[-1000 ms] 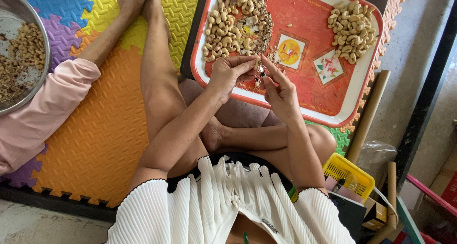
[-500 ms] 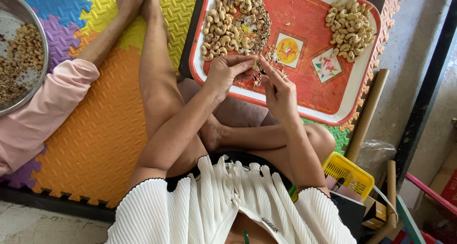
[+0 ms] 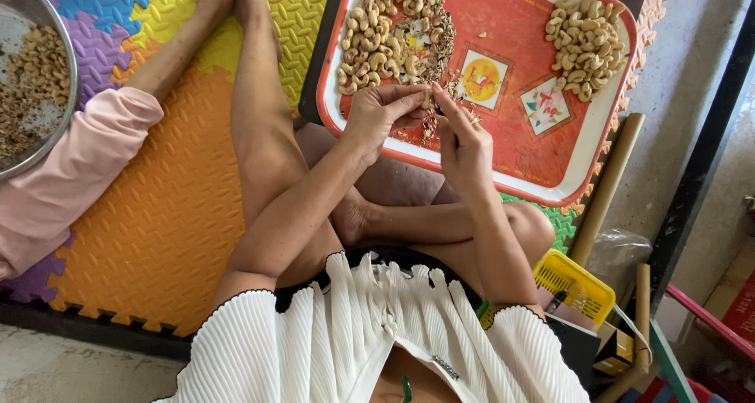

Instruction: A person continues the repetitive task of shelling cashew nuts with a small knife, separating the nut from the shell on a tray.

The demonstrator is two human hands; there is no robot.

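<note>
Single head cam, worn by the seated person, looking steeply down and forward. Close on the red tray at frame top-centre; foam mat left of tray, concrete floor right of it. No second view, no overlap.

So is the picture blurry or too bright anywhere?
Head view: soft, even daylight and mostly sharp; both piles of nuts on the red tray look crisp. No strong glare. The metal bowl at the left edge is cut off, and straight lines bend slightly near the edges.

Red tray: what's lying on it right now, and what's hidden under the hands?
On the red tray: a large cashew pile with husk bits, and a smaller cashew pile. The left hand and right hand pinch one nut; anything beneath them is covered.
</note>
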